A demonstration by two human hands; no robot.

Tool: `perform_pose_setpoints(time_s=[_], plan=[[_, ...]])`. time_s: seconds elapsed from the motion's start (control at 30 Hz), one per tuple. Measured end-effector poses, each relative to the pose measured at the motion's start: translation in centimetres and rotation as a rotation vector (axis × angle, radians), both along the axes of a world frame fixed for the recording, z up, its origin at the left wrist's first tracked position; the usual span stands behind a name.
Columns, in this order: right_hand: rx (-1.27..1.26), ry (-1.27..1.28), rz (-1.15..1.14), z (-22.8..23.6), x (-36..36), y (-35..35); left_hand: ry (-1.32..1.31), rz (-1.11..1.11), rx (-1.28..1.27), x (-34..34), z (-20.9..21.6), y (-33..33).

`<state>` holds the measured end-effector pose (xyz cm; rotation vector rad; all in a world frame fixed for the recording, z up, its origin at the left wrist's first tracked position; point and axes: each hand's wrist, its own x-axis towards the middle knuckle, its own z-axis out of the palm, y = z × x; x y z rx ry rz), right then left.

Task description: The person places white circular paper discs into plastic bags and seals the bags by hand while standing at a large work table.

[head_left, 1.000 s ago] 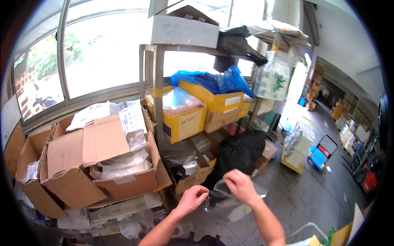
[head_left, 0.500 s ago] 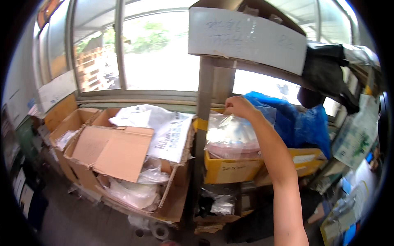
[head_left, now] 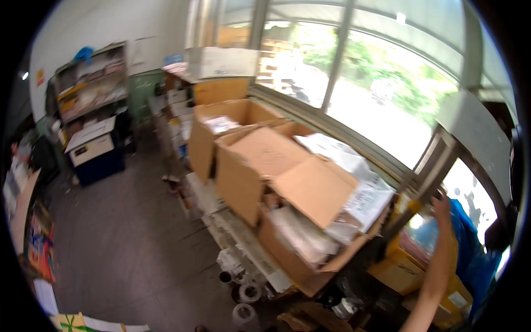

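My right hand (head_left: 441, 206) reaches up at the right edge of the view, its forearm rising from the lower edge. Its fingers look curled at the top of a clear plastic bag (head_left: 418, 238) with pinkish contents, though the picture is blurred there. The bag sits in a yellow carton (head_left: 399, 271) below the window. Just right of the hand hangs crumpled blue plastic sheeting (head_left: 469, 238). My left hand does not show.
Open brown cartons (head_left: 240, 182) stand under the window, one holding clear bags and a white printed sack (head_left: 362, 193). A shelf post (head_left: 417, 207) rises beside the yellow carton. Tape rolls (head_left: 250, 292) lie low down. Farther left are a dark blue box (head_left: 99, 166) and loaded shelves (head_left: 94, 80).
The view has swung left and tilted, bringing in the floor and far shelves. My right hand now appears at the right edge, still by the clear bag.
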<state>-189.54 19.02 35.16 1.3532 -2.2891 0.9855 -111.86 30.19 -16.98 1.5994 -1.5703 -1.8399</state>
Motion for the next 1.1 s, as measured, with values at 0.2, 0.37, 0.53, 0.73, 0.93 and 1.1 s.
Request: perform_pose_setpoints(time_s=[0.2, 0.37, 0.53, 0.73, 0.93, 1.1], plan=[[-0.543, 0.407, -0.242, -6.8, 16.2, 18.2, 0.019, 0.156, -0.002, 14.1, -3.2, -1.2], [-0.473, -0.234, -0.044, -20.3, 59.1, 13.2, 0.003, 0.411, 0.088, 27.0, -6.1, 0.5], [0.668, -0.415, 0.679, -42.8, 74.3, 8.2, 0.002, 0.845, 0.119, 41.8, -6.6, 5.4], [1.172, -0.492, 0.923, -49.9, 90.1, -2.8, 0.066, 1.231, 0.166, 49.6, -8.0, 9.2], [1.380, -0.467, 1.010, -52.7, 104.3, -15.0, 0.023, 1.422, 0.329, 55.6, -11.8, 10.4], [1.530, -0.434, 0.995, -57.7, 114.8, -25.1, -0.096, 1.431, 0.430, 61.3, -16.0, 8.0]])
